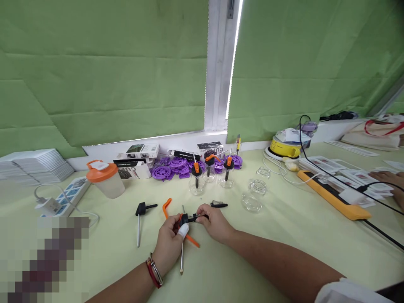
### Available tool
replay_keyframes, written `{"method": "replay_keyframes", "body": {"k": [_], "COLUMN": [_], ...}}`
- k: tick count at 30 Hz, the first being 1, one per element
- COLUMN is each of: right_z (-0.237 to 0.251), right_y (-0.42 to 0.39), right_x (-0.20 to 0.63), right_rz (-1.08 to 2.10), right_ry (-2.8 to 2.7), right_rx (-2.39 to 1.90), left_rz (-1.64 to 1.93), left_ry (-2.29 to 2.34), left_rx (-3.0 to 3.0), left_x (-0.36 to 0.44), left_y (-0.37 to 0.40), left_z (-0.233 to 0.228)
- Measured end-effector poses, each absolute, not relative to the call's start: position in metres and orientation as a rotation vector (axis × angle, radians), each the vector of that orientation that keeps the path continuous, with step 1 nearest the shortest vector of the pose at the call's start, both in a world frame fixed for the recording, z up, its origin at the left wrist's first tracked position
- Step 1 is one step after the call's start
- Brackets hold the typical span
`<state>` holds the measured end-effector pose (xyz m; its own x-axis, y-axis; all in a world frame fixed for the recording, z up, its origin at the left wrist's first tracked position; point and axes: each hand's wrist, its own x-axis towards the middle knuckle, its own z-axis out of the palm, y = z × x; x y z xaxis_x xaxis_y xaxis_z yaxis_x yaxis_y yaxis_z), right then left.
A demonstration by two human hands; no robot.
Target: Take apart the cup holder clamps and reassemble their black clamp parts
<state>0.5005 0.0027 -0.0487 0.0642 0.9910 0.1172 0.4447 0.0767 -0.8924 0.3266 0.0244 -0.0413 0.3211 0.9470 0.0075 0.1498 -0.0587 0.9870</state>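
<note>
1. Holding one small black part (191,218) between both hands: left hand (170,244) fingers pinch its orange-lever end, right hand (216,223) fingers grip the other end.
2. Done, by the look: three capped glass jars (208,179) stand beyond the fingers.
3. Left, judging by this: an uncapped glass jar (253,198), a spring piece (218,204), a loose black pin (141,214) left of the fingers.

The far wall is covered by green blinds (104,71), creased and drawn down. Between them a white window frame (219,63) is seen, with a thin strip of daylight (235,59) let in beside it. A white sill (151,141) is run along below. The foreground is taken up by a table (284,235) spread with pale yellow-green cloth, evenly lit.
</note>
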Motion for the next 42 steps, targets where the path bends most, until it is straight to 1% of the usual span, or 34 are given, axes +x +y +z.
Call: {"method": "replay_keyframes", "body": {"k": [16,37,42], "right_z": [-0.049,-0.047,-0.044], "right_y": [0.005,0.003,-0.002], "right_x": [0.502,0.502,0.503], "right_rz": [0.809,0.824,0.819], "right_ry": [-1.517,-1.502,-1.604], "right_rx": [-1.518,-1.514,-1.523], "left_rz": [0.906,0.929,0.923], "left_ry": [1.101,1.126,1.139], "left_rx": [1.449,1.432,1.472], "left_x": [0.328,0.326,0.319], "left_y": [0.022,0.022,0.017], "left_z": [-0.032,-0.033,-0.027]}}
